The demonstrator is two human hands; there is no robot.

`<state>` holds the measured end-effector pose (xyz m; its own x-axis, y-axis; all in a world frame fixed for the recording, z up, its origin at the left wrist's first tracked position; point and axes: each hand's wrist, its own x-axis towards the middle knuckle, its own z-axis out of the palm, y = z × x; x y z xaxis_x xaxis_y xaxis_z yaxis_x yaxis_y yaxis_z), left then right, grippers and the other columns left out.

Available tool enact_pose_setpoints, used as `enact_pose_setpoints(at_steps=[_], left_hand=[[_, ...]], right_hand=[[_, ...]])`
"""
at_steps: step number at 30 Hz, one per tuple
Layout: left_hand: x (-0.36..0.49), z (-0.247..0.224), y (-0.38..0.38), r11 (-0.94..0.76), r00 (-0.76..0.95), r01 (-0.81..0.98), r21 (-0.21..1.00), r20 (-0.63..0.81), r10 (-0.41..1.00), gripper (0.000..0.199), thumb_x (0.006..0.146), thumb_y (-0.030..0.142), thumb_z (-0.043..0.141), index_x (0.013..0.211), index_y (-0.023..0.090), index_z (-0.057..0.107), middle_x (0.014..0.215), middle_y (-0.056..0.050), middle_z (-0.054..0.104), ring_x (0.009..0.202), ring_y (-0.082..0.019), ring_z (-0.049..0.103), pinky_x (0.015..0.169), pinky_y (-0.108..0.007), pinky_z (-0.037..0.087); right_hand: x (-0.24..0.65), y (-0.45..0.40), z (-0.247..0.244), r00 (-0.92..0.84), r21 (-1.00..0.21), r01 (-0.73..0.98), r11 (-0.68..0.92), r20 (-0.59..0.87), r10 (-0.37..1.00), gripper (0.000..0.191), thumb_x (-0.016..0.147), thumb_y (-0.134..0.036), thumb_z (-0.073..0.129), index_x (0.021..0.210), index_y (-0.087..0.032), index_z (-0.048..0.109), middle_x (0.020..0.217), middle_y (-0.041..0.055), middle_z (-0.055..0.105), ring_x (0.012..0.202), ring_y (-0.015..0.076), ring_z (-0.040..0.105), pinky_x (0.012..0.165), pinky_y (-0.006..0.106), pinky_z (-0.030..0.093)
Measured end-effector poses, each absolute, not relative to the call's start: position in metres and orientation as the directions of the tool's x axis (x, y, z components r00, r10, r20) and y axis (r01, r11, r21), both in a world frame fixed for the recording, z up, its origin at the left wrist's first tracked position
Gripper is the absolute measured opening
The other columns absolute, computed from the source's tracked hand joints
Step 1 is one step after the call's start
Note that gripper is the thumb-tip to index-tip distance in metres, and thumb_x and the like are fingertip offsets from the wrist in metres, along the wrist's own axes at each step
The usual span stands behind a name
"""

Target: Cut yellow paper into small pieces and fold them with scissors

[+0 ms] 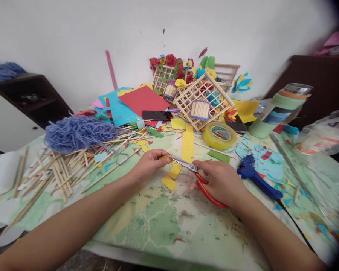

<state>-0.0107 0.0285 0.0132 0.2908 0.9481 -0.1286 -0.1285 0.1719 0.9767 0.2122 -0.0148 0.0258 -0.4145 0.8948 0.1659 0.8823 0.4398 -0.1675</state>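
My right hand (pixel 219 182) grips red-handled scissors (pixel 205 183), their blades pointing left toward my other hand. Between the fingertips of my left hand (pixel 149 163) is a small piece of yellow paper (pixel 166 157), mostly hidden by the fingers and lying at the blade tips. Small cut pieces of yellow paper (pixel 168 183) lie on the table just below the blades. Behind the scissors a longer yellow paper strip (pixel 187 143) lies flat.
Blue yarn (pixel 79 133) and wooden sticks (pixel 63 175) cover the left. Stick lattices with paper flowers (pixel 203 101) stand at the back, near red paper (pixel 144 101) and a phone (pixel 156 115). Rightward are a tape roll (pixel 206 136), blue glue gun (pixel 260 182) and green bottle (pixel 279 111).
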Motion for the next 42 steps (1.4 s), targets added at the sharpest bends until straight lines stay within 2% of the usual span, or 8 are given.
enact_pose_setpoints(at_steps=[10, 17, 26, 33, 42], left_hand=[[-0.0114, 0.0086, 0.0306, 0.175, 0.318, -0.131, 0.976, -0.126, 0.94, 0.019, 0.063, 0.028, 0.074, 0.074, 0.015, 0.066, 0.068, 0.0, 0.06, 0.064, -0.01, 0.052, 0.061, -0.021, 0.038], [-0.0112, 0.0098, 0.03, 0.182, 0.307, -0.127, 0.975, -0.136, 0.942, 0.02, 0.063, 0.03, 0.074, 0.074, 0.015, 0.067, 0.066, 0.0, 0.058, 0.062, -0.009, 0.049, 0.057, -0.021, 0.035], [-0.0122, 0.0083, 0.0312, 0.159, 0.305, -0.108, 0.981, -0.119, 0.945, 0.021, 0.062, 0.03, 0.073, 0.074, 0.014, 0.067, 0.068, -0.001, 0.061, 0.062, -0.011, 0.051, 0.059, -0.022, 0.037], [-0.0115, 0.0087, 0.0299, 0.169, 0.315, -0.115, 0.979, -0.125, 0.941, 0.019, 0.061, 0.028, 0.074, 0.072, 0.015, 0.065, 0.072, -0.001, 0.064, 0.067, -0.012, 0.054, 0.067, -0.023, 0.039], [-0.0112, 0.0073, 0.031, 0.165, 0.311, -0.115, 0.98, -0.122, 0.942, 0.021, 0.059, 0.029, 0.075, 0.072, 0.015, 0.066, 0.071, -0.001, 0.063, 0.065, -0.012, 0.054, 0.066, -0.024, 0.04]], right_hand=[[0.2106, -0.0158, 0.0277, -0.411, -0.204, 0.879, 0.431, 0.134, 0.902, 0.048, 0.076, -0.052, 0.055, 0.112, -0.021, 0.06, 0.073, 0.0035, 0.064, 0.067, 0.0181, 0.057, 0.057, 0.025, 0.032], [0.2106, -0.0171, 0.0288, -0.404, -0.231, 0.877, 0.422, 0.123, 0.907, 0.045, 0.076, -0.052, 0.055, 0.109, -0.022, 0.062, 0.067, 0.0011, 0.062, 0.058, 0.0151, 0.053, 0.052, 0.024, 0.028], [0.2105, -0.0168, 0.0304, -0.408, -0.184, 0.885, 0.428, 0.141, 0.902, 0.049, 0.074, -0.051, 0.057, 0.112, -0.02, 0.061, 0.074, 0.0048, 0.064, 0.066, 0.0183, 0.057, 0.057, 0.026, 0.032], [0.2121, -0.0168, 0.0287, -0.415, -0.165, 0.886, 0.434, 0.138, 0.9, 0.049, 0.075, -0.05, 0.056, 0.115, -0.021, 0.059, 0.077, 0.0048, 0.065, 0.069, 0.0194, 0.058, 0.059, 0.026, 0.034], [0.212, -0.0159, 0.0268, -0.423, -0.197, 0.876, 0.441, 0.128, 0.897, 0.046, 0.076, -0.049, 0.056, 0.112, -0.022, 0.06, 0.075, 0.0033, 0.066, 0.067, 0.0182, 0.059, 0.058, 0.025, 0.034]])
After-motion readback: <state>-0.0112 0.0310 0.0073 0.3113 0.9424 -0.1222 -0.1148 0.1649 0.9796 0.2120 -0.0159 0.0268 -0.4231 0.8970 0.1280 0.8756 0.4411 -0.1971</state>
